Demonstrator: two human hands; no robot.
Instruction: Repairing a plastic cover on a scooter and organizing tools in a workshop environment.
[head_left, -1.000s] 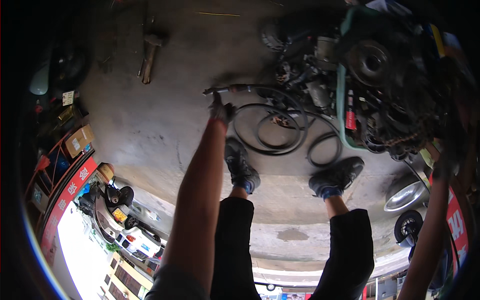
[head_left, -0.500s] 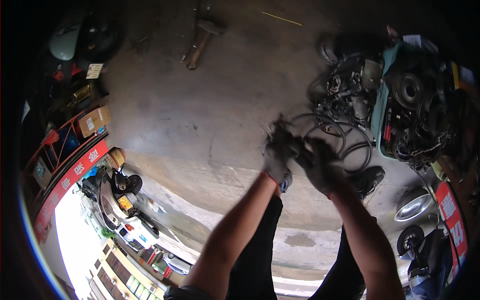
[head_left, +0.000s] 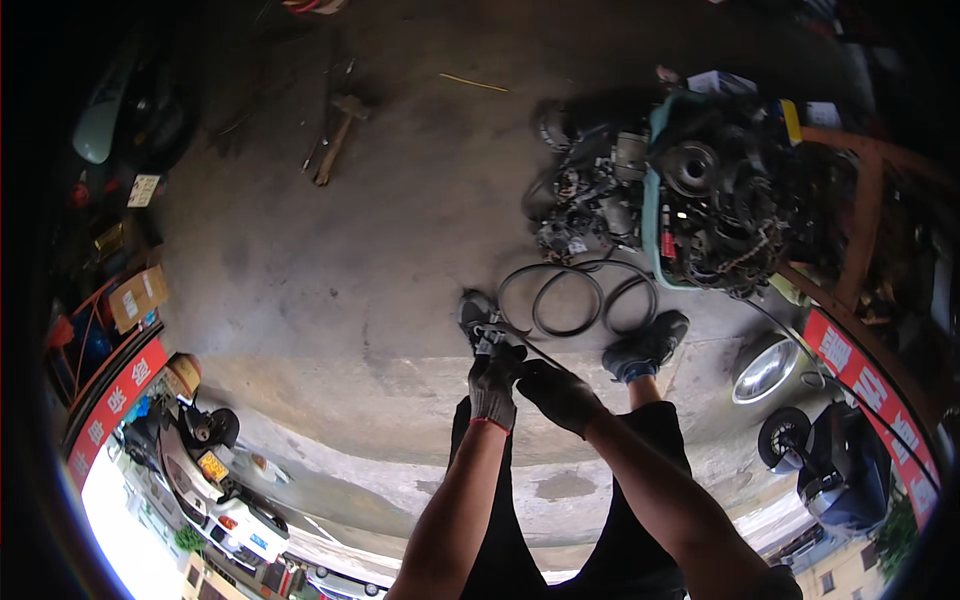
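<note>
Both my hands wear dark work gloves and come together low in front of my legs. My left hand, in a grey knit glove with a red cuff edge, is closed around a small silvery metal part beside my left shoe. Against its fingertips lies my right hand, its fingers curled. A thin stretch of black hose runs along the top of the right glove and seems to be in its grip; the fingers hide the exact hold. More black hose lies in loops on the floor between my shoes.
A teal crate full of greasy machine parts stands to the right, with engine parts heaped beside it. A hammer lies farther off at left. Near my right shoe are a round lamp and a wheel.
My hands have drawn down and closer to my body, still together. The view has shifted, so the crate and parts sit farther left. The hose loops now show clearly.
</note>
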